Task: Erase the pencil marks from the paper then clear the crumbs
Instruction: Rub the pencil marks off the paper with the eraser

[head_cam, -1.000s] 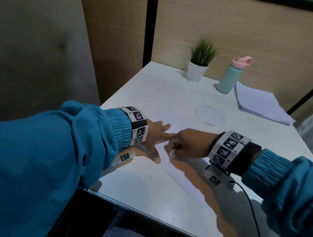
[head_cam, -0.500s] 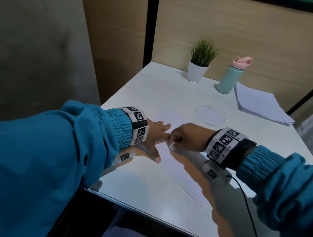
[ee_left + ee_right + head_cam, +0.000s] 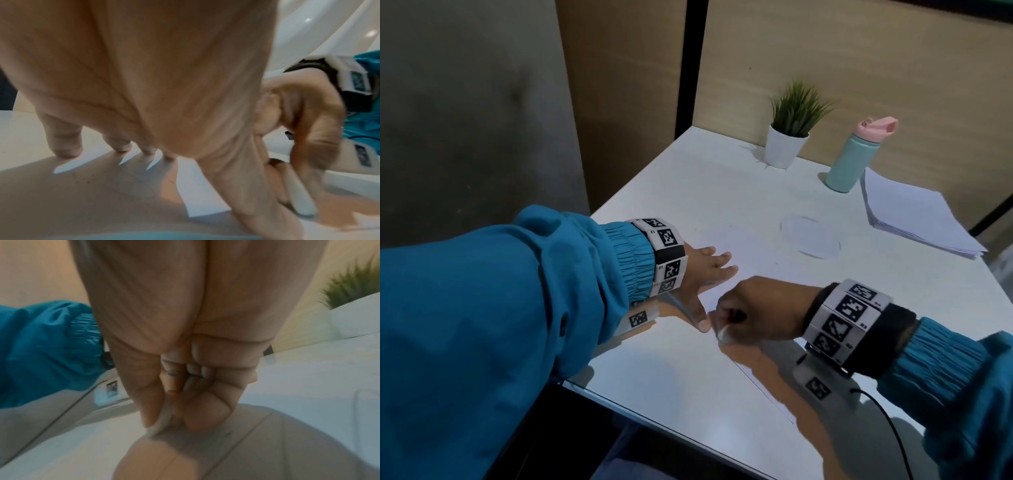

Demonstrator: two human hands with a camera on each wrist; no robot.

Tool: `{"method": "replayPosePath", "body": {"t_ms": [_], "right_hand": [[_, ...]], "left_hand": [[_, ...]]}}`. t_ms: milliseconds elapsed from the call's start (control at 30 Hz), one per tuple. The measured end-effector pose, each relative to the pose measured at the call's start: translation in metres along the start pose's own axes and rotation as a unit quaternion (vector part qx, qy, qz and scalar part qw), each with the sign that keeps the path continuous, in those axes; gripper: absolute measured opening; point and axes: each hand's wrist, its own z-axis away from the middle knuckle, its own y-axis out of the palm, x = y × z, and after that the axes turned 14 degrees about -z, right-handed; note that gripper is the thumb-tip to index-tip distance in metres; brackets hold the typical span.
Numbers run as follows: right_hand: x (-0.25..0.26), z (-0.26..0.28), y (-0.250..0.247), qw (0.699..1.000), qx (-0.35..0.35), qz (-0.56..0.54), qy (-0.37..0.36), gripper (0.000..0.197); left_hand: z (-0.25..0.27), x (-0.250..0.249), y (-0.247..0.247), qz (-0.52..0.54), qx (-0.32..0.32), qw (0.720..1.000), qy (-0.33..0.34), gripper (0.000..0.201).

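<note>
A white sheet of paper (image 3: pixel 753 260) lies flat on the white table (image 3: pixel 688 192). My left hand (image 3: pixel 709 270) presses on the sheet with spread, straight fingers (image 3: pixel 63 146), thumb stretched toward my right hand. My right hand (image 3: pixel 753 315) pinches a small white eraser (image 3: pixel 723 333) between thumb and curled fingers, its tip down on the paper near the sheet's left edge, just beside the left thumb. The eraser (image 3: pixel 160 423) shows pale at my fingertips in the right wrist view, and again in the left wrist view as eraser (image 3: pixel 302 206). A few faint dark specks (image 3: pixel 82 180) lie on the paper.
At the back stand a potted plant (image 3: pixel 789 133) and a teal bottle with pink lid (image 3: pixel 856 154). A stack of white paper (image 3: pixel 914 216) lies at the right. A clear round disc (image 3: pixel 810 236) sits beyond the sheet. The table's near edge (image 3: pixel 654 425) runs below my arms.
My right hand with the eraser went away from me along the paper, then came back toward me, past the left thumb tip. The left hand stayed pressed in place.
</note>
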Motion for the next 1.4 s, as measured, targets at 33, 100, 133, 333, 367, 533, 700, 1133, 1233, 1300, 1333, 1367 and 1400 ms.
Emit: {"method": "replayPosePath", "body": {"t_ms": [33,100,133,333,367,533,700,1133,1233,1300,1333,1367,1400], "right_hand": [[-0.002,-0.003,-0.004,1.0,-0.015,0.0,0.005,0.009],[-0.009,-0.011,-0.018,0.997,-0.066,-0.025,0.013,0.009],[-0.011,-0.012,-0.021,0.996,-0.078,-0.037,0.015,0.012],[0.005,-0.007,-0.005,1.0,-0.003,-0.011,0.008,0.011],[0.003,-0.011,-0.01,0.999,-0.037,-0.004,0.002,0.007],[0.001,-0.012,-0.011,0.999,-0.027,-0.04,0.011,0.006],[0.004,-0.014,-0.014,0.998,-0.061,-0.035,-0.001,0.014],[-0.003,-0.004,-0.007,0.998,-0.049,-0.046,0.009,0.007],[0.0,0.005,-0.008,0.999,-0.01,-0.026,0.028,0.006],[-0.017,0.002,-0.025,0.996,-0.08,-0.013,0.048,0.011],[-0.025,0.001,-0.034,0.991,-0.112,-0.017,0.065,0.013],[-0.033,0.001,-0.039,0.988,-0.132,-0.02,0.078,0.012],[-0.038,0.001,-0.042,0.987,-0.141,-0.015,0.081,0.011]], "left_hand": [[0.0,0.0,0.0,0.001,-0.001,1.0,0.002,0.121],[0.0,0.0,-0.002,0.0,0.002,1.0,0.01,0.117],[0.0,0.0,-0.002,0.0,0.004,1.0,0.013,0.116],[0.001,0.001,-0.005,0.002,0.013,1.0,0.017,0.127],[-0.001,0.001,-0.004,0.003,0.013,1.0,0.026,0.132],[-0.001,0.002,-0.003,-0.013,0.006,0.999,0.03,0.131],[-0.009,0.004,0.005,0.001,-0.014,0.999,0.043,0.132],[-0.003,0.002,0.001,-0.007,0.009,1.0,0.013,0.132],[-0.002,0.001,-0.002,-0.001,0.015,1.0,0.011,0.134],[-0.001,0.001,-0.003,0.006,0.018,1.0,0.015,0.128],[0.001,0.001,-0.005,0.005,0.024,1.0,0.013,0.123],[0.002,0.001,-0.006,0.002,0.028,1.0,0.011,0.119],[0.003,0.0,-0.008,-0.002,0.031,0.999,0.01,0.118]]}}
